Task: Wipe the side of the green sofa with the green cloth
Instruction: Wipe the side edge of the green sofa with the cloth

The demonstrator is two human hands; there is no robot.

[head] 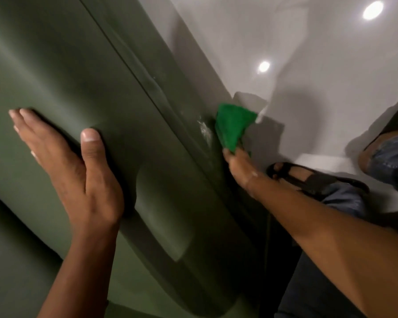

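Observation:
The dark green sofa (74, 65) fills the left and middle of the head view, seen from above its arm. My left hand (69, 161) lies flat on top of the arm with fingers together and thumb apart, holding nothing. My right hand (238, 166) reaches down along the sofa's side and is shut on the bright green cloth (232, 127), which hangs against the side low down. A whitish smear (205, 131) marks the side just left of the cloth.
A glossy white floor (296, 53) with light reflections lies beyond the sofa. My feet in black sandals (313, 177) and jeans legs stand close to the right of the sofa's side. A grey block (264, 134) sits behind the cloth.

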